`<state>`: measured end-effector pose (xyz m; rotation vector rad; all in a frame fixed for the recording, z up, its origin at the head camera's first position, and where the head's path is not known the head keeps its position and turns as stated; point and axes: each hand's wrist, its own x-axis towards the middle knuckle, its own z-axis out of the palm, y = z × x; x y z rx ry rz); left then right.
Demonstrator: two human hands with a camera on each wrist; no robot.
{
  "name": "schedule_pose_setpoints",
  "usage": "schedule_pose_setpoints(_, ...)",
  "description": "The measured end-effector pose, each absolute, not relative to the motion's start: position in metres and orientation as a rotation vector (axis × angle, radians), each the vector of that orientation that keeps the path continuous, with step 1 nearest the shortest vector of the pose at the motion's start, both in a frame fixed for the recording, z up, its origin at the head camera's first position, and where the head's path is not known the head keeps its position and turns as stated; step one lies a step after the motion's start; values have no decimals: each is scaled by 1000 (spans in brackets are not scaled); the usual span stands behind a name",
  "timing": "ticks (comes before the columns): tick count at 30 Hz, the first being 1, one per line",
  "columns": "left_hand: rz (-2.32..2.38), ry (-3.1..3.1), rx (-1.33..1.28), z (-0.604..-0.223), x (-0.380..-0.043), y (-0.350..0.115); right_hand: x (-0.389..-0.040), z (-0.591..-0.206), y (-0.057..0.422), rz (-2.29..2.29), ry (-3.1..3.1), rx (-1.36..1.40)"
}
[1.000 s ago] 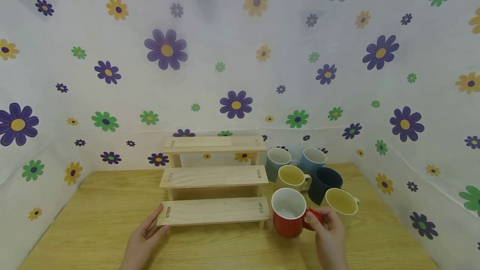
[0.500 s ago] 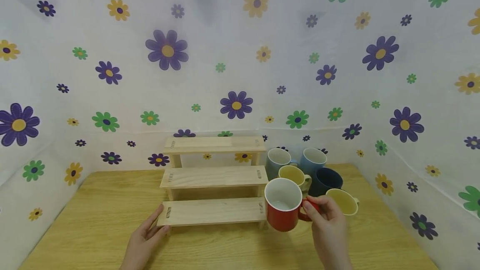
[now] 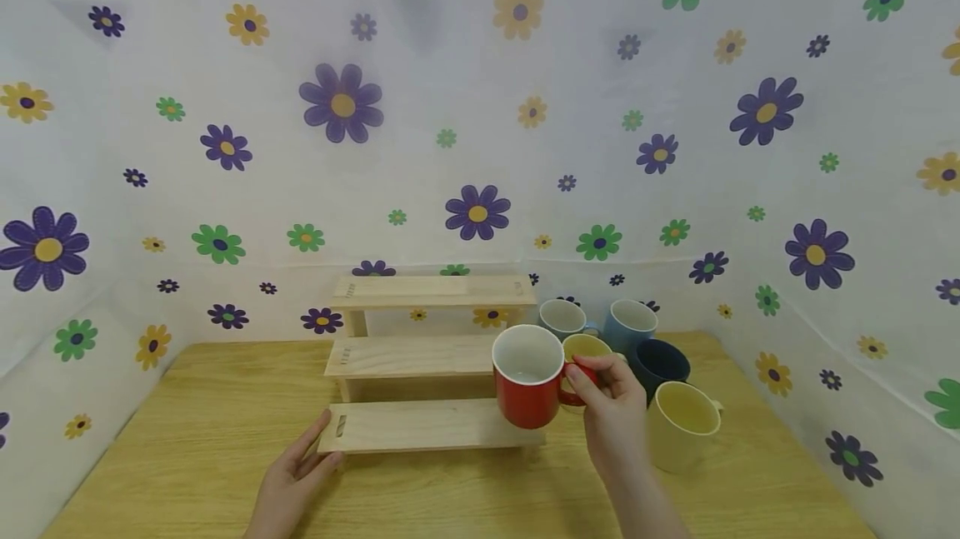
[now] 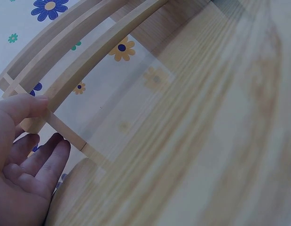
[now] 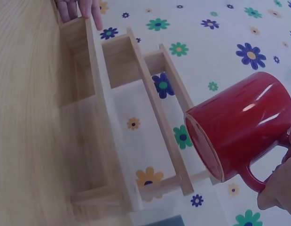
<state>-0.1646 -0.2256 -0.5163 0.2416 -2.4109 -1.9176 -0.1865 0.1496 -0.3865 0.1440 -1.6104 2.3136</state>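
Head, red mug (image 3: 528, 393): in the air, mouth up, axis close to upright; from this angle it covers the right part of the middle shelf (image 3: 412, 356) and some of the bottom shelf (image 3: 420, 425).
Head, mug handle (image 3: 572, 397): on the mug's right side, so the mug's body lies left of the right hand (image 3: 617, 406), which pinches the handle between thumb and fingers.
Head, bottom shelf: long axis runs left to right; the right hand is near its right end, the left hand (image 3: 296, 472) at its left end.
Head, yellow mug (image 3: 678, 431): on the table (image 3: 225, 406), just right of the right hand's wrist.
Left wrist, left hand: thumb and fingers close about the end of the bottom shelf, which runs away from them; the red mug cannot be made out here.
Right wrist, red mug: its base shows in full, with no board against it, and its handle turns toward the right hand, only partly in view.
Right wrist, gap: how high the mug hangs over the shelves I cannot tell.
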Motion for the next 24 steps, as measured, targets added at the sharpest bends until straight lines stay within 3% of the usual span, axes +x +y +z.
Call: schedule_pose_setpoints(24, -1946, -2393, 250, -514, -163, -225, -250, -347, 85, 2344, -1744, 114)
